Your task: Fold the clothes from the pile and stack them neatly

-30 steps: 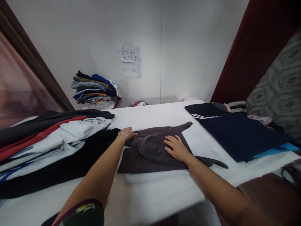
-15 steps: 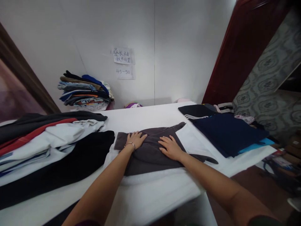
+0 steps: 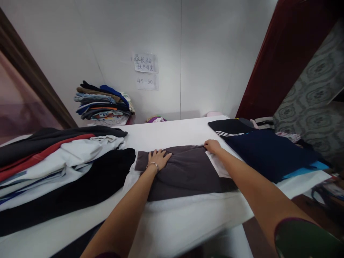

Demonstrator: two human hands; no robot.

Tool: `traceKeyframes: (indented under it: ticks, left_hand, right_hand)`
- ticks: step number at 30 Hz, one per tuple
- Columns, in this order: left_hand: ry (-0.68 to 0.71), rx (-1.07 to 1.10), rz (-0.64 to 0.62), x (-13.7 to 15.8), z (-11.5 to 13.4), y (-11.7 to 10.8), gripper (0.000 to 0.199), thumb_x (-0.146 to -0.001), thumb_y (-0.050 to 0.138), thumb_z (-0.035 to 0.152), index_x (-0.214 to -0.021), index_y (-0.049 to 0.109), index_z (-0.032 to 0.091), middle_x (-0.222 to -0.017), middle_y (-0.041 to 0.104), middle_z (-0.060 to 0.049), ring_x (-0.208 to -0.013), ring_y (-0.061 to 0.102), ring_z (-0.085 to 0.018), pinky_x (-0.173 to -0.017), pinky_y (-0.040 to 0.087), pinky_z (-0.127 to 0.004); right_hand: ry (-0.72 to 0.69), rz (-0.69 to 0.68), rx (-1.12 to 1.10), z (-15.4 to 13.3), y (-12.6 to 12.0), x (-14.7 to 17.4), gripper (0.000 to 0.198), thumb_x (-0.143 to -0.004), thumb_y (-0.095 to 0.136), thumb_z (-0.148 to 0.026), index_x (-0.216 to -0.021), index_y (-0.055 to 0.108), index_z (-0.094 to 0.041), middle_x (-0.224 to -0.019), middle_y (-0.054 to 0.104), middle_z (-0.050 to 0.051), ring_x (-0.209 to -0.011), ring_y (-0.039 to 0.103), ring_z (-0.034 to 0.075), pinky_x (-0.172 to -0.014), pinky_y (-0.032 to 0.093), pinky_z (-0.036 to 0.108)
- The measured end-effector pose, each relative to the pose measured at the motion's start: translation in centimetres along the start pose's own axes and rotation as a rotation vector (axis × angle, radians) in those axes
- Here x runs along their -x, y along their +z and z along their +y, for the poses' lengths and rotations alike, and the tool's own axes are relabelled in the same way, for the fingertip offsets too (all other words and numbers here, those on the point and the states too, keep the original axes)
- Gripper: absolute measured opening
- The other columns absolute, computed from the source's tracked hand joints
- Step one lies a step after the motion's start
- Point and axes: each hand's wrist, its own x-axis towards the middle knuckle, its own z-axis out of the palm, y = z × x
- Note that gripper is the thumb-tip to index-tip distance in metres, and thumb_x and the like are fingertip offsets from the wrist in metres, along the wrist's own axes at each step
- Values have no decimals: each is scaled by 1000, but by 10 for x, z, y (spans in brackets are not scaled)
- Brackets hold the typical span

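Observation:
A dark grey garment (image 3: pixel 182 175) lies partly folded on the white table in front of me. My left hand (image 3: pixel 159 160) rests flat on its left part, fingers spread, with a bracelet at the wrist. At the garment's far right corner my right hand (image 3: pixel 213 146) is closed, pinching the cloth; its fingertips are partly hidden. A paler strip of cloth or table shows beside the right forearm, and part of the garment's right side is hidden under that arm.
Loose garments, among them a black one (image 3: pixel 107 172) and a white one (image 3: pixel 83 152), are heaped on the left. A folded stack (image 3: pixel 104 104) stands at the back left by the wall. Folded navy clothes (image 3: pixel 271 150) lie on the right. Paper signs (image 3: pixel 146 63) hang on the wall.
My right hand has gone from lying flat on the garment to gripping its far right corner. The left hand stays pressed on the cloth. The view has shifted slightly.

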Motion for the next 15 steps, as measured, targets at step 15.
traceKeyframes:
  ticks: [15]
  left_hand:
    - [-130, 36, 2, 4, 5, -5, 82, -82, 15, 72, -140, 42, 21, -151, 31, -11, -141, 16, -36, -112, 9, -56]
  right_hand:
    - [-34, 71, -11, 18, 21, -3, 23, -87, 47, -24, -97, 68, -21, -109, 67, 7, -105, 56, 21, -93, 33, 34]
